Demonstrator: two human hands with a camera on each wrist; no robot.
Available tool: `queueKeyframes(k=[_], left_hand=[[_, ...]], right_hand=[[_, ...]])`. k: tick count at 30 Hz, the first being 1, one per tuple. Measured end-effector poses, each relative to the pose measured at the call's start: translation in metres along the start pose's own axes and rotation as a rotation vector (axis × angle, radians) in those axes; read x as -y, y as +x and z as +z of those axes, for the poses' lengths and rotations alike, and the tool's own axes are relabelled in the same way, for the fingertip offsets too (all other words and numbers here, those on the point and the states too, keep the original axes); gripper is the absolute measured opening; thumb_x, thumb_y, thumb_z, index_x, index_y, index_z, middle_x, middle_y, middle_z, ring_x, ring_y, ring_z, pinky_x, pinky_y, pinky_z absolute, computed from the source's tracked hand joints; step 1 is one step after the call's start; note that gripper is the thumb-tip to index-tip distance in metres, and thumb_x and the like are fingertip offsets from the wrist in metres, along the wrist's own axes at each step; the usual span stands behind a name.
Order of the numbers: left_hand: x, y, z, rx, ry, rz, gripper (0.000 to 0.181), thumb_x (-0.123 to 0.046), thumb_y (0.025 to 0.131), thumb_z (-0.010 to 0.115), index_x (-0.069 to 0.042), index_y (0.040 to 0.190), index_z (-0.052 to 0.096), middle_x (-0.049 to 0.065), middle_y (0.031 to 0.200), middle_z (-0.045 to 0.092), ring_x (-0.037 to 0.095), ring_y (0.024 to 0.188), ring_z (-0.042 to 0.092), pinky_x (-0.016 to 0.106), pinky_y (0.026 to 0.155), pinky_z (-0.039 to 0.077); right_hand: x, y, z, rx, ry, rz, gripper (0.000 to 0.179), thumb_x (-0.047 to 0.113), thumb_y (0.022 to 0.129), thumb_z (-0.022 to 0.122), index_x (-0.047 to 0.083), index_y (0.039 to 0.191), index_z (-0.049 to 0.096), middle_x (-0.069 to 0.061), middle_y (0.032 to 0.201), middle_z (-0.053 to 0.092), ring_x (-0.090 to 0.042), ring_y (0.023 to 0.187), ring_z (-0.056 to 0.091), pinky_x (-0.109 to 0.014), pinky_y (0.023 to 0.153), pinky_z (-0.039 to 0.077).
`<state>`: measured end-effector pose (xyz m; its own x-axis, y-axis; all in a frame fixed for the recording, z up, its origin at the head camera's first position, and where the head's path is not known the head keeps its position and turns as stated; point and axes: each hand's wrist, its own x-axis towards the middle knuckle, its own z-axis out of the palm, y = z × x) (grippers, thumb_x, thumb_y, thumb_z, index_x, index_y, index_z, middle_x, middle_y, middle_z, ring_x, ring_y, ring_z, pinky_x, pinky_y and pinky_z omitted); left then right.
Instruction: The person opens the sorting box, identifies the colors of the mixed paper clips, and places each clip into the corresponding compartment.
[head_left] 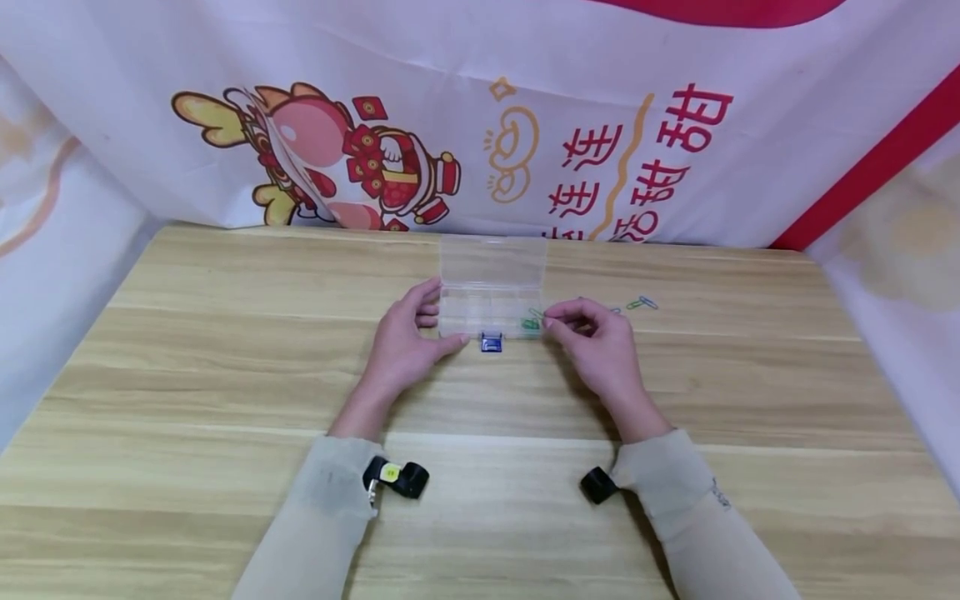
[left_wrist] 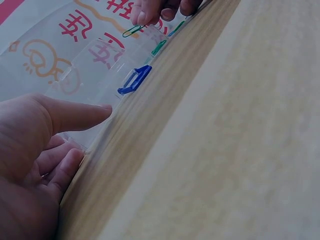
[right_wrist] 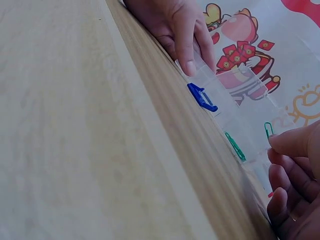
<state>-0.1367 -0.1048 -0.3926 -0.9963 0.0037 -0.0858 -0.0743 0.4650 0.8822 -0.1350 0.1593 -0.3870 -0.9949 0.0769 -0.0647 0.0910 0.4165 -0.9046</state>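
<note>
A clear plastic compartment box lies on the table with its lid raised at the back. My left hand grips the box's left end, thumb at the front edge and fingers along the side. A blue latch hangs from the front edge. Between thumb and forefinger, my right hand pinches a green paper clip above the right end of the box. Several green paper clips sit in the front right compartment.
To the right of the box, a green paper clip and a blue paper clip lie on the wooden table; another is partly hidden by the right hand. A printed white cloth hangs behind the table.
</note>
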Motion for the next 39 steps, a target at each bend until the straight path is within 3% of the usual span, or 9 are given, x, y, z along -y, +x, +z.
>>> queueKeyframes(k=[7,17,22,30,34,39], left_hand=[[-0.001,0.0,-0.001,-0.006,-0.003,0.005,0.091,-0.015,0.086,0.092,-0.016,0.164,0.044,0.014,0.145,0.061,0.033,0.129,0.061,0.047,0.116,0.052],[0.0,-0.001,0.0,-0.004,-0.003,0.005,0.091,-0.016,0.086,0.092,-0.015,0.164,0.045,0.014,0.145,0.061,0.033,0.129,0.061,0.047,0.116,0.052],[-0.001,-0.001,0.002,-0.004,-0.003,0.016,0.092,-0.014,0.085,0.092,-0.014,0.164,0.045,0.013,0.145,0.061,0.033,0.128,0.061,0.046,0.115,0.052],[-0.003,0.0,0.005,-0.001,0.009,0.028,0.091,-0.015,0.086,0.092,-0.015,0.164,0.045,0.012,0.143,0.062,0.031,0.126,0.061,0.045,0.114,0.052],[-0.004,-0.001,0.004,-0.003,0.006,0.018,0.091,-0.015,0.086,0.092,-0.016,0.164,0.045,0.012,0.144,0.061,0.031,0.127,0.06,0.045,0.115,0.052],[-0.002,-0.001,0.001,-0.003,0.002,0.003,0.09,-0.016,0.087,0.091,-0.017,0.164,0.044,0.012,0.145,0.06,0.031,0.129,0.06,0.046,0.116,0.052]], right_hand=[[0.001,-0.001,0.001,0.005,-0.015,0.025,0.015,0.022,0.099,0.079,0.016,0.112,0.08,-0.004,0.111,0.075,-0.02,0.101,0.061,-0.03,0.086,0.053],[-0.006,-0.001,-0.003,-0.019,-0.011,-0.004,0.015,0.022,0.098,0.08,0.015,0.111,0.081,-0.004,0.111,0.075,-0.02,0.1,0.061,-0.027,0.084,0.053],[-0.014,-0.001,-0.015,-0.079,0.021,0.014,0.018,0.024,0.097,0.081,0.014,0.112,0.081,0.002,0.109,0.075,-0.016,0.094,0.063,-0.021,0.073,0.056],[-0.029,0.005,-0.043,-0.261,0.035,0.008,0.018,0.022,0.094,0.083,0.011,0.109,0.082,0.013,0.089,0.072,-0.01,0.08,0.062,-0.017,0.061,0.053],[-0.031,0.007,-0.052,-0.311,0.033,0.045,0.02,0.024,0.093,0.084,0.013,0.109,0.083,0.014,0.088,0.071,-0.01,0.084,0.06,-0.017,0.061,0.049],[-0.031,0.01,-0.054,-0.287,-0.05,0.045,0.022,0.026,0.096,0.082,0.011,0.112,0.082,0.012,0.091,0.069,-0.009,0.087,0.059,-0.017,0.07,0.049]])
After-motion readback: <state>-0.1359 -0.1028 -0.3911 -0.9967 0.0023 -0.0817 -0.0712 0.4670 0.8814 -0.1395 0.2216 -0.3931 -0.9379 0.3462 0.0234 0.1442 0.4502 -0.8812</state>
